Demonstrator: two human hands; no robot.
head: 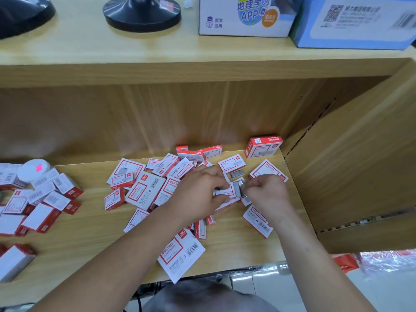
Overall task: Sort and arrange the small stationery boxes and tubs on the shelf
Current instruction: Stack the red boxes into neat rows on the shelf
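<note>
Several small red-and-white staple boxes [144, 188] lie scattered on the wooden shelf [90, 233]. My left hand [200, 190] grips a small open staple box [226, 192] at the middle of the pile. My right hand [265, 190] pinches a grey block of staples [240, 187] at the mouth of that box. Another loose staple block [236, 174] lies just behind my hands. One larger staple box [263, 146] stands upright at the back right corner. A white round tub [33, 170] with a pink sticker sits at the far left among more boxes.
A second heap of red-and-white boxes [42, 199] fills the shelf's left end. The upper shelf carries two black round bases [141, 13], a white box [245, 16] and a blue box [355, 21]. A wooden side panel [351, 167] closes the shelf on the right.
</note>
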